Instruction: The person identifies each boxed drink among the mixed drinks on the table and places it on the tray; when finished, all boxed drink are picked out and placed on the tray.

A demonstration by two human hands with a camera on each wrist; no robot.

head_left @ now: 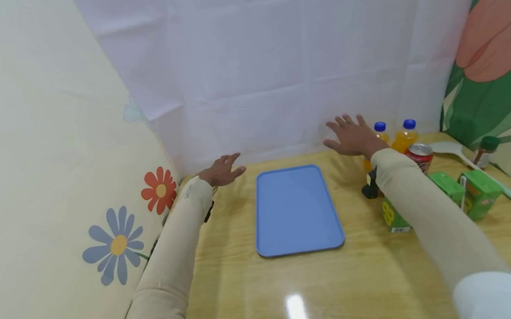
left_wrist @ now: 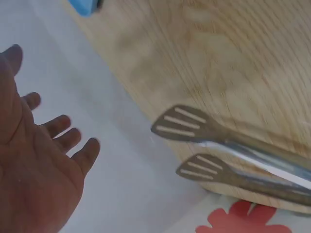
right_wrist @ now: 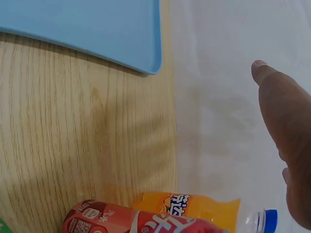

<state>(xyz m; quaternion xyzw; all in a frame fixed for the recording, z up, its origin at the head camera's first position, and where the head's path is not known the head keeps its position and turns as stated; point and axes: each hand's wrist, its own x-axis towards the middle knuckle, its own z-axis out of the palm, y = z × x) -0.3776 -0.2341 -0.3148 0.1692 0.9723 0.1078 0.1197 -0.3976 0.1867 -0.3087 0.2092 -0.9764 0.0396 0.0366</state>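
The head view looks forward and down from farthest back, across the bench [head_left: 239,291] toward the white sheet [head_left: 251,51], and takes in both the left hand [head_left: 222,173] and the right hand [head_left: 352,137]. The left wrist view looks closely past its hand at the tongs [left_wrist: 181,124]; it shares the red flower print [left_wrist: 243,219] with the head view. The right wrist view, also near, shares the blue tray [right_wrist: 97,26] and red can [right_wrist: 109,218] with the head view.

Passable room spans the tray [head_left: 297,212]; tongs [left_wrist: 233,138] obstruct left, bottles [head_left: 404,140] and cartons [head_left: 481,195] right.
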